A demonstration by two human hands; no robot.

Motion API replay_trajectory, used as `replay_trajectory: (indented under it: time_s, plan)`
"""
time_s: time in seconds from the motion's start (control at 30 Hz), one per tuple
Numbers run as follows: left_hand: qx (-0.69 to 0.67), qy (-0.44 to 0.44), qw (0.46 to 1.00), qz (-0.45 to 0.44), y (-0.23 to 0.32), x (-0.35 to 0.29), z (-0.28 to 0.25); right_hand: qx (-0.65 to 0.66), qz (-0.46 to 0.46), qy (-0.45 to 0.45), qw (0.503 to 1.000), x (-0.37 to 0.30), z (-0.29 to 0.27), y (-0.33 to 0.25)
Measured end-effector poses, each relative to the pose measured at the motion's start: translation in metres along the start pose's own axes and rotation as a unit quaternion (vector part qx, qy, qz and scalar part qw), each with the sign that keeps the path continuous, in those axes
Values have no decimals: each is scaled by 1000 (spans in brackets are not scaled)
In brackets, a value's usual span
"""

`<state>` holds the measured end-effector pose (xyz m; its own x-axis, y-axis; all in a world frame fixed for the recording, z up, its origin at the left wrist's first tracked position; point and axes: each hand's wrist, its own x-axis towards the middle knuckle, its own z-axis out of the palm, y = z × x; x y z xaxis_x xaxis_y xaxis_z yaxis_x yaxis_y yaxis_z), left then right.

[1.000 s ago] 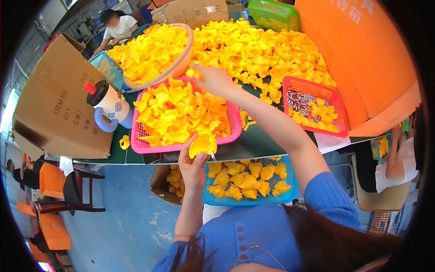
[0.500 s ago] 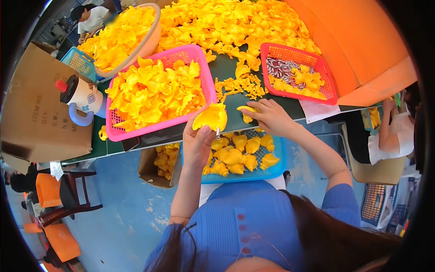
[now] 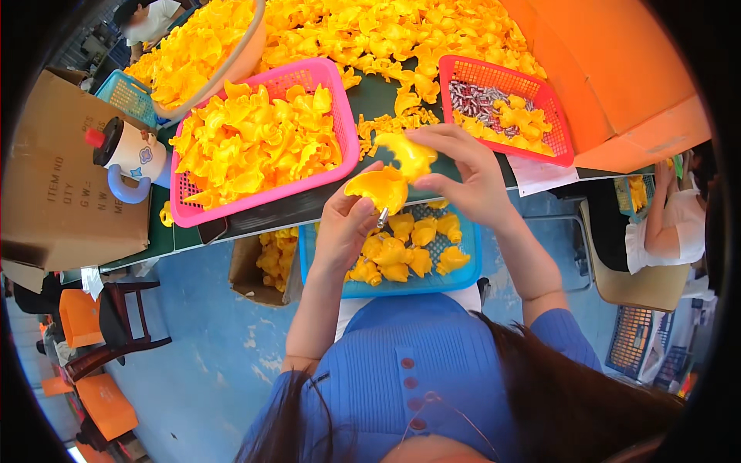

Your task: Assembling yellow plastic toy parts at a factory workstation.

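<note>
My left hand [image 3: 345, 224] grips a hollow yellow plastic shell half [image 3: 380, 190], its open side facing up. A small silvery metal cylinder [image 3: 384, 217] sticks out of that shell's lower end. Just above and to the right, my right hand [image 3: 463, 171] pinches a second yellow shell piece [image 3: 411, 154] between thumb and fingers. The two pieces are close together at the table's near edge; whether they touch I cannot tell. Below them, on my lap, a blue basket [image 3: 472, 270] holds several closed yellow figures [image 3: 423, 231].
A pink basket [image 3: 351, 123] full of yellow shells stands at left, beside a white cup [image 3: 143, 154]. A red basket [image 3: 559, 116] with metal cylinders and yellow pieces sits at right. Yellow parts [image 3: 386, 31] heap up behind. An orange panel [image 3: 610, 69] borders the right; another person [image 3: 671, 224] sits there.
My right hand has lifted its yellow piece off the table area and moved it left, up to the shell in my left hand. My left hand has shifted slightly right.
</note>
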<state>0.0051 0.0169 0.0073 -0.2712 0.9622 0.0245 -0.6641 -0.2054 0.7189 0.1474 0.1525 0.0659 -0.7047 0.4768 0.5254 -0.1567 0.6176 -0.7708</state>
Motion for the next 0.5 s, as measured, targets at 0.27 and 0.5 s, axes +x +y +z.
replay_trajectory:
  time_s: [0.27, 0.5]
  plan:
    - [45, 11, 999, 3, -2, -4, -9, -16, 9, -118, 993, 7, 5, -14]
    - [67, 25, 997, 4, 2, -3, -5, -15, 16, -99, 995, 1, 16, -13]
